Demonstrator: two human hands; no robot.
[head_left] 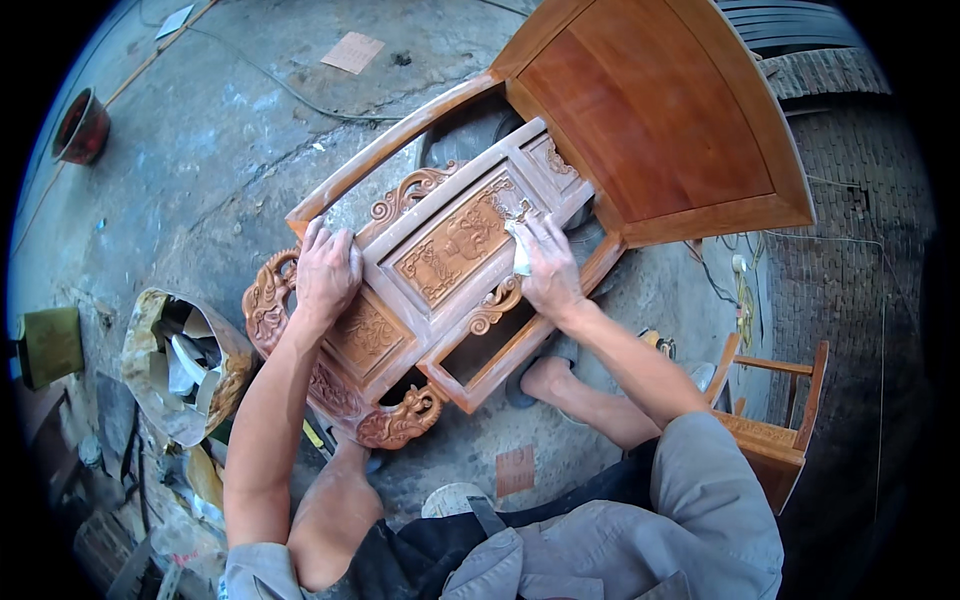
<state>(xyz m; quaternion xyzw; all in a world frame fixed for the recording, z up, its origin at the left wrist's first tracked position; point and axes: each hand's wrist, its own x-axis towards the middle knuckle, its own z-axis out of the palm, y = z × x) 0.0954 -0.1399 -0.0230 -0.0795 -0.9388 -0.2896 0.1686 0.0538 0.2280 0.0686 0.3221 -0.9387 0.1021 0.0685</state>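
A wooden chair with a carved back panel [455, 245] lies tipped in front of me, its relief dusted with pale powder. Curled over the panel's upper left edge, next to the frame rail, my left hand [328, 272] grips the chair. My right hand [548, 268] is closed on a folded white piece [521, 255], sandpaper or cloth, I cannot tell which. It presses that piece against the panel's right part, by the carving. Carved scrollwork [400, 420] ends the chair back near my legs. The smooth reddish-brown seat [650, 110] rises at the far right.
An open sack [235, 375] with scraps stands at the left, near a olive-coloured box [52, 347]. A dark bucket [83, 130] is at the far left. To the right is a small wooden stool [775, 430]. A cable [290, 90] crosses the concrete floor.
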